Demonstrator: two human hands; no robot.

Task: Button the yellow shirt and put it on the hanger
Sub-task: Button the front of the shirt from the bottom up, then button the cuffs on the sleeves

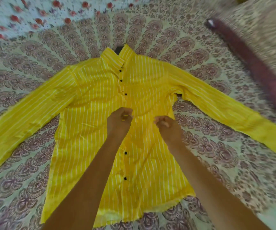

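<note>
The yellow shirt (90, 97) with thin white stripes lies face up on the bed, sleeves spread to both sides, collar pointing away from me. Small black buttons run down its front placket (126, 153). My left hand (119, 119) pinches the placket at mid-chest, fingers curled over the cloth. Just to the right of it, my right hand (167, 127) grips the other front panel, which puckers under it. The button between my hands is hidden. A dark maroon hanger (253, 63), blurred, lies on the bed at the far right, beyond the right sleeve.
A patterned bedsheet (34, 52) in maroon and cream covers the bed. A pale cloth with red flowers (34, 14) lies along the far edge. A cream patterned cushion or bedding (267, 19) rises at the far right corner.
</note>
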